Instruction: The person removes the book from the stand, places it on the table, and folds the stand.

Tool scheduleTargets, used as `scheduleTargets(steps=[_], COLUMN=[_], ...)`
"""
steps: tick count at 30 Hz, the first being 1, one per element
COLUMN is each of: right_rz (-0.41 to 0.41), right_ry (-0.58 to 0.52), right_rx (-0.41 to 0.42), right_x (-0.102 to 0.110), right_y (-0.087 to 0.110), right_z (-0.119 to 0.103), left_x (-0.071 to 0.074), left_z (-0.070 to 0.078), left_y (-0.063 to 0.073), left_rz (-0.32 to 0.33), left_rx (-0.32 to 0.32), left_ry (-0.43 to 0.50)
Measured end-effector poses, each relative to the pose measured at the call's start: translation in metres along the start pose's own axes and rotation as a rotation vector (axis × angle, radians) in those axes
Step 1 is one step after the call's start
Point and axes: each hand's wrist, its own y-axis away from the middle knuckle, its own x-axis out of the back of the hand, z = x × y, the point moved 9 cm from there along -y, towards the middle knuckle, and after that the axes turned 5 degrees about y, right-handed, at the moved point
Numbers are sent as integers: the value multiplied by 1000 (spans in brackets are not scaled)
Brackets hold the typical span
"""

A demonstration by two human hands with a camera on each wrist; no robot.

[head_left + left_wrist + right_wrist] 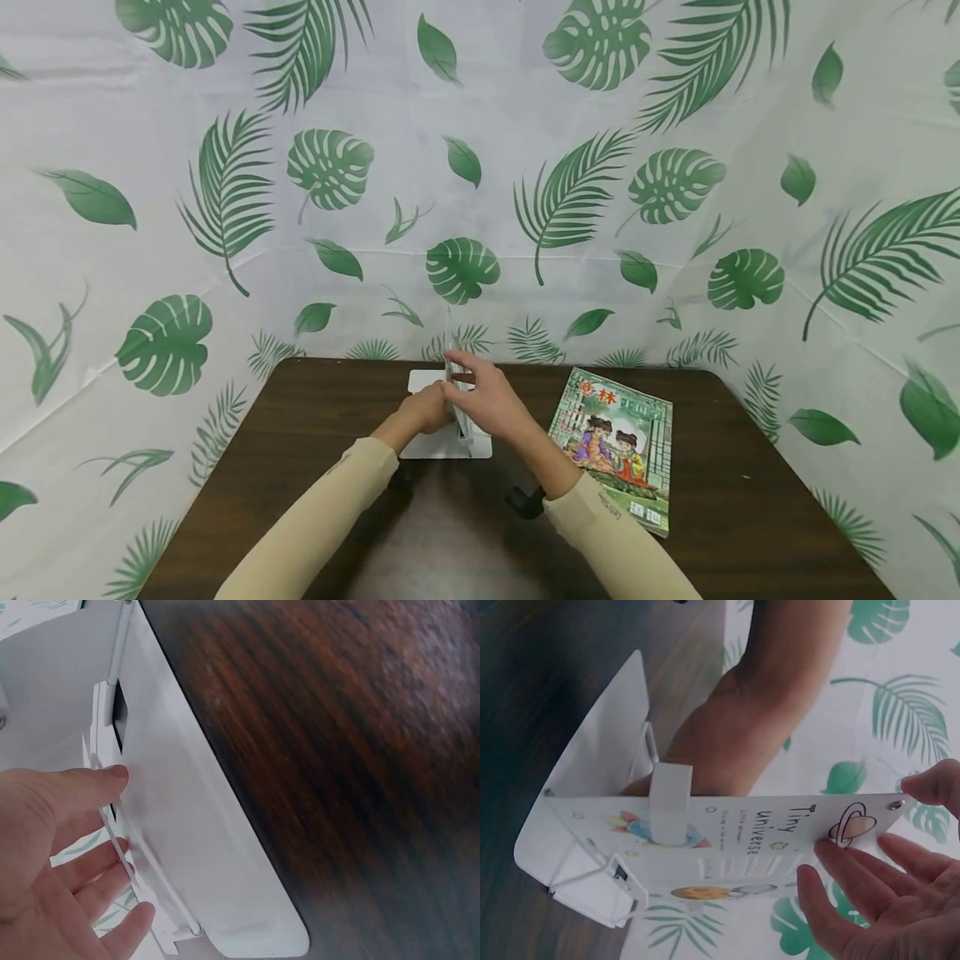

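Note:
A white book stand [433,447] stands near the table's back edge, its panel raised almost upright and seen nearly edge-on in the head view. In the right wrist view the panel [769,817] bears the words "Tiny universe" and planet drawings. It rises from a flat base [607,731] with a folding wire support at the side. My left hand [427,408] grips the stand low down, thumb and fingers on opposite sides of a thin white part. Higher up, the right hand [491,400] holds the panel's upper end between thumb and fingers, by the planet drawing.
A magazine [618,454] with two cartoon figures on its cover lies to the right of the stand. The dark wooden table [300,433] meets a leaf-patterned white cloth [495,208] at its back edge. Both forearms reach in over the table's front.

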Motion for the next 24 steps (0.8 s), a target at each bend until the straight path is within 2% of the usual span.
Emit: scheduleTargets(steps=[7,10,11,12,17,18,21,24], right_rz=[-11,-3,1,4,-17,-23,-27,-8], right_ry=[11,6,1,0,20,30,35,31], right_rx=[-8,-4,-2,0,6,6,8,-1], right_x=[0,1,2,2,-4,-5,-7,-5], right_y=[-1,-3,-3,-3,-3,-4,-4,-5], right_z=[0,1,0,0,-3,-3,-2,-2], left_x=[-1,0,-5,-5,-7,-2,5,24], left_z=[-3,-2,-9,-9,-11,-4,-5,-5], left_y=[2,2,-6,-6,2,11,15,20], left_rz=[-9,-3,6,7,28,38,127,261], left_rx=[4,-14,-37,-42,-91,-85,-102,-72], left_ry=[-1,10,13,14,-31,-40,-50,49])
